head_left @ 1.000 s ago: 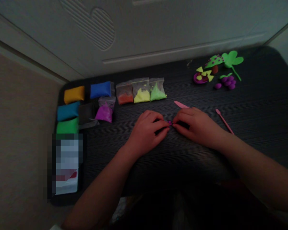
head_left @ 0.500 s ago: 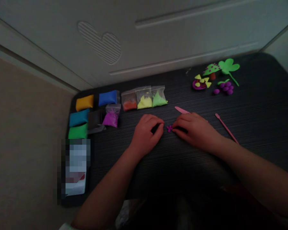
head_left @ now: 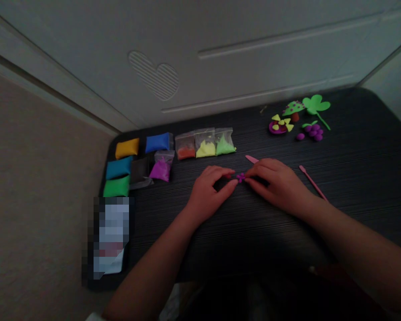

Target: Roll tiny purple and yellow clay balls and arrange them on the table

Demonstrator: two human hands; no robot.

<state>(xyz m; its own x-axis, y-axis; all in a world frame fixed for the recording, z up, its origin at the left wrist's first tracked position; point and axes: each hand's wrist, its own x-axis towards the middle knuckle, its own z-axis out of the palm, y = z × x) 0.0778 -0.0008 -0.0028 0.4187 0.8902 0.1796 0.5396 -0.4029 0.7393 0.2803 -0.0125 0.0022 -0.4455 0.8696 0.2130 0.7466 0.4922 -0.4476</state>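
Note:
A small purple clay flower [head_left: 241,178] with several little rounded petals is between my two hands, low over the dark tabletop. My right hand [head_left: 276,180] pinches its right edge between thumb and fingertips. On the left side, my left hand [head_left: 209,189] has its thumb and forefinger apart, the tips close to the petals; whether they touch is hard to tell. Partly covered by my right hand, a pink clay knife [head_left: 251,159] lies just behind it. To the right of that hand rests a thin pink modelling tool [head_left: 312,182].
Bags of red [head_left: 186,152], yellow [head_left: 206,149] and light green clay [head_left: 225,147] lie behind my hands, with several coloured packs [head_left: 158,142] at left. Finished clay pieces, including grapes [head_left: 314,131] and a green clover [head_left: 316,104], stand back right. A blurred-out object [head_left: 112,236] lies front left.
My left thumb and forefinger have spread apart from a pinch and come nearer the flower. My right hand keeps its pinch. The whole view has shifted slightly.

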